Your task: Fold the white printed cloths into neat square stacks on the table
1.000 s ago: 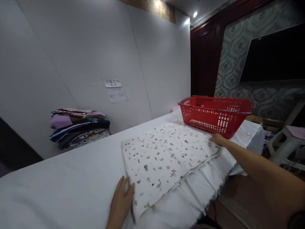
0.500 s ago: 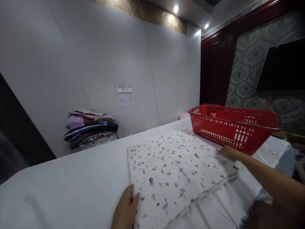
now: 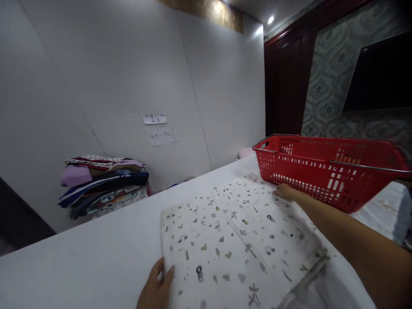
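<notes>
A white cloth (image 3: 234, 240) printed with small flowers and birds lies folded flat on the white-covered table (image 3: 80, 262). My left hand (image 3: 156, 289) rests at the cloth's near left edge, thumb on top and fingers curled at the edge. My right hand (image 3: 285, 192) reaches far across and lies on the cloth's far right part, just in front of the red plastic basket (image 3: 325, 171); its fingers are mostly hidden.
A stack of folded coloured cloths (image 3: 103, 182) sits against the white wall at the back left. Two paper notes (image 3: 157, 126) are stuck on the wall. The red basket stands at the table's right end, before a dark wooden door and patterned wall.
My right hand has slid from the cloth's right edge further away, up to the basket. The view has come closer to the cloth. My left hand stays at the near left edge.
</notes>
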Tool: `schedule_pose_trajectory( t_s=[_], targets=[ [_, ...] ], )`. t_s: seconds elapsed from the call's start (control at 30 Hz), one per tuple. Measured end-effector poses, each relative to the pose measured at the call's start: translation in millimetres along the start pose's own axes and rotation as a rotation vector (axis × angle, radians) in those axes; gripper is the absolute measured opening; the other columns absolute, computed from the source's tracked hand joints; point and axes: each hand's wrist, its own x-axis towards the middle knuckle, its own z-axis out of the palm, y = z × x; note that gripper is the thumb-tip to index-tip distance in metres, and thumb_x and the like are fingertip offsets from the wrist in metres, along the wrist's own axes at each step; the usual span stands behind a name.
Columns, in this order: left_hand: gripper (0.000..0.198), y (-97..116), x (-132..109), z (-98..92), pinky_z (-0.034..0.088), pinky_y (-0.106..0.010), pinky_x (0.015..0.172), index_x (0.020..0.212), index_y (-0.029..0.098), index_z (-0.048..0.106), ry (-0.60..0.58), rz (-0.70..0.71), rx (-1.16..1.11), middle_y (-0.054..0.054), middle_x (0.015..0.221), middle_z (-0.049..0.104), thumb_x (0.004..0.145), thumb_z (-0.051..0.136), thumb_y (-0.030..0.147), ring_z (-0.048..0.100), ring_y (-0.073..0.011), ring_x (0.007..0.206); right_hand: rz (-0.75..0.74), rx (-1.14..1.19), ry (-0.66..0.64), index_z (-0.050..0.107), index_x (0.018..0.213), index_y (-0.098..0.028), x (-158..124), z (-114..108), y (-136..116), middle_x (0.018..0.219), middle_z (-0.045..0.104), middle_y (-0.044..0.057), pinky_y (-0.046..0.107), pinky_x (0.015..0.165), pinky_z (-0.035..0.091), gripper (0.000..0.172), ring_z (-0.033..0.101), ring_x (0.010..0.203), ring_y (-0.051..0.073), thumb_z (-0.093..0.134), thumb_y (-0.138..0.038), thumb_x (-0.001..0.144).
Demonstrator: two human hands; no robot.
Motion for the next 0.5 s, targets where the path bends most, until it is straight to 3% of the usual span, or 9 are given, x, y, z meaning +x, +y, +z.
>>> schedule_pose_trajectory(
  t_s=[0.27, 0.5],
  targets=[
    [0.066, -7, 19, 2.0, 0.05, -0.038, 0.085, 0.134, 0.022, 0.036, 0.001, -0.023, 0.006, -0.005, 0.136, 0.048, 0.078, 0.042, 0.057, 0.062, -0.0257, 0.097, 0.041, -0.014, 0.092, 0.059, 0.105, -0.016, 2, 15, 10, 0.107, 0.059, 0.007, 0.035, 0.081, 0.049, 0.025, 0.058, 0.093, 0.018, 0.053, -0.034, 0.09],
    [0.063, 4, 17, -1.4, 0.049, -0.037, 0.084, 0.133, 0.022, 0.036, 0.028, -0.028, 0.023, -0.005, 0.134, 0.05, 0.08, 0.04, 0.056, 0.061, -0.0259, 0.099, 0.026, 0.022, 0.032, 0.061, 0.098, -0.014, 13, 10, -1, 0.101, 0.061, 0.006, 0.035, 0.079, 0.05, 0.022, 0.059, 0.09, 0.018, 0.056, -0.033, 0.088]
  ],
)
